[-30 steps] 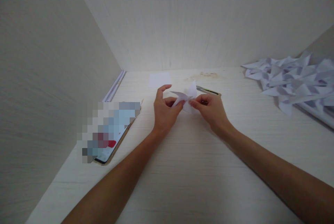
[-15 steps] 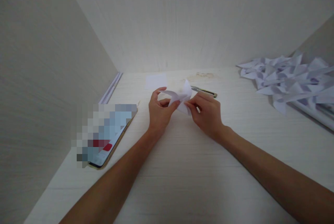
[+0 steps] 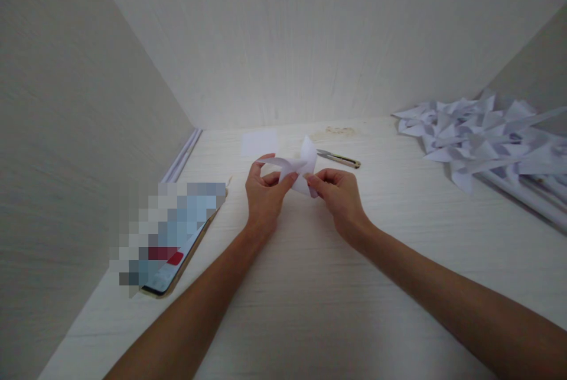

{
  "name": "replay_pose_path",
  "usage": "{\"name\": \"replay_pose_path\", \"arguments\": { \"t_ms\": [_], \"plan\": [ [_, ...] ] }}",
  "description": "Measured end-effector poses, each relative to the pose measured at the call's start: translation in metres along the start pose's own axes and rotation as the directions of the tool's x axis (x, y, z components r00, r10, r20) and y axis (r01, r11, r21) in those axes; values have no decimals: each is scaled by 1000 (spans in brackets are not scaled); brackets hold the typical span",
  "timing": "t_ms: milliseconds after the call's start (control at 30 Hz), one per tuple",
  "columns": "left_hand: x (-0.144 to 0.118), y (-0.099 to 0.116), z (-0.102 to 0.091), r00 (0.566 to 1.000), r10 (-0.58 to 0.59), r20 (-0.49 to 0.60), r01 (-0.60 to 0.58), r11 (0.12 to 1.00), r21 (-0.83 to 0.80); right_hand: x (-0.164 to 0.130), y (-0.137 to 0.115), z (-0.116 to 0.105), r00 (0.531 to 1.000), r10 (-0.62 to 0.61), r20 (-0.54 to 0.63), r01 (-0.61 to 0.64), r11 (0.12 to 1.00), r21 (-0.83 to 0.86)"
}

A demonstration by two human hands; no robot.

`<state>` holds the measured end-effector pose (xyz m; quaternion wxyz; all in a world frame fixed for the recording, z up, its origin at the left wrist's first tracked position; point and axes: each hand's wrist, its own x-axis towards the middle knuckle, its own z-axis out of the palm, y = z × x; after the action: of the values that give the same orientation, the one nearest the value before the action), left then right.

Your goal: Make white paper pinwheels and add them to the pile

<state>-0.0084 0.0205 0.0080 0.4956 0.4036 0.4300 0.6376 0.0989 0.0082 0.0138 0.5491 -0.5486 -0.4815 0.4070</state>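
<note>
A white paper pinwheel [image 3: 309, 158] with curled blades is held between my two hands above the white tabletop. My left hand [image 3: 266, 194] grips its left side, the thumb pressed near the centre and the fingers behind. My right hand [image 3: 341, 194] pinches the paper just right of the centre between thumb and fingertips. The fingers hide part of the lower blades. Just beyond my right hand lie small thread snips [image 3: 340, 158] with a pale yellowish handle. A flat square of white paper [image 3: 259, 143] rests behind my left hand.
Several folded paper pinwheels [image 3: 482, 137] are heaped at the right, with rolled paper sticks [image 3: 522, 198] under them. More white paper sticks [image 3: 181, 155] lean along the left wall. A phone [image 3: 170, 268], partly pixelated, lies at the left. Walls enclose the back and sides.
My right thumb and fingers have closed in nearer the pinwheel's centre, and the right hand has turned slightly. The whole view has shifted a little, moving everything slightly left and down.
</note>
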Motion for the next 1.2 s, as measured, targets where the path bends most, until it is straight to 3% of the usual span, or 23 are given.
{"name": "replay_pose_path", "arguments": {
  "t_ms": [67, 100, 167, 233, 267, 300, 333, 367, 467, 533, 600, 700, 733, 767, 800, 867, 933, 967, 1000, 1067, 1133, 1200],
  "plan": [
    [-1, 0, 0, 1000, -5, -1, 5, 1000, -7, 0, 0, -3, 989, -148, -28, 141, 977, -159],
    [-1, 1, 1, 1000, -6, -2, 6, 1000, -5, 0, 0, -6, 961, -274, -22, 258, 927, -271],
    [-2, 1, 1, 1000, -12, -8, 12, 1000, 8, 2, 1, -11, 833, -546, 90, 516, 708, -481],
    [-2, 1, 1, 1000, -16, -16, 16, 1000, 23, 3, 3, -16, 669, -698, 257, 686, 447, -574],
    [-2, 1, 2, 1000, -12, -19, 13, 999, 30, 4, 3, -17, 621, -722, 306, 721, 371, -586],
    [-2, 1, 2, 1000, -4, -20, 5, 999, 36, 4, 3, -16, 610, -727, 314, 724, 351, -594],
    [-2, 1, 1, 1000, 7, -21, -6, 999, 47, 5, 2, -15, 639, -715, 284, 699, 386, -602],
    [-1, 0, 1, 999, 23, -22, -22, 998, 62, 5, 1, -14, 699, -679, 225, 648, 467, -601],
    [-1, 0, -1, 996, 84, -10, -81, 988, 133, 8, -6, -9, 926, -368, 81, 358, 793, -493],
    [-1, 0, -2, 994, 108, 11, -108, 978, 178, 12, -10, -11, 969, -213, 124, 246, 862, -444],
    [-1, 1, -3, 994, 108, 29, -111, 973, 201, 15, -13, -16, 923, -320, 213, 384, 774, -503],
    [-2, 2, -2, 994, 105, 35, -110, 968, 223, 16, -12, -23, 685, -571, 452, 718, 422, -554],
    [-2, 2, -2, 993, 110, 36, -115, 966, 232, 15, -11, -24, 630, -596, 498, 761, 346, -550],
    [-2, 3, -1, 993, 116, 38, -122, 963, 240, 15, -10, -24, 620, -603, 503, 766, 326, -554],
    [-3, 3, -1, 991, 125, 40, -131, 960, 248, 14, -8, -23, 656, -600, 457, 734, 368, -571],
    [-4, 3, -1, 988, 146, 44, -153, 952, 267, 14, -5, -18, 809, -517, 280, 572, 582, -579],
    [-5, 2, -1, 984, 174, 48, -180, 939, 293, 14, -2, -12, 938, -316, 144, 346, 810, -474],
    [-5, 2, -2, 981, 187, 51, -194, 933, 304, 14, -1, -10, 968, -217, 124, 249, 879, -407],
    [-5, 1, -2, 978, 199, 54, -206, 927, 313, 14, 0, -9, 980, -156, 122, 190, 913, -360],
    [-5, 0, -2, 975, 212, 63, -221, 921, 322, 14, 2, -9, 972, -202, 122, 233, 903, -360],
    [-5, -1, -2, 975, 208, 73, -220, 921, 322, 13, 4, -11, 907, -396, 143, 416, 788, -454],
    [-4, -2, -2, 976, 201, 83, -217, 922, 319, 12, 6, -13, 804, -557, 209, 573, 632, -521]
  ]
}}
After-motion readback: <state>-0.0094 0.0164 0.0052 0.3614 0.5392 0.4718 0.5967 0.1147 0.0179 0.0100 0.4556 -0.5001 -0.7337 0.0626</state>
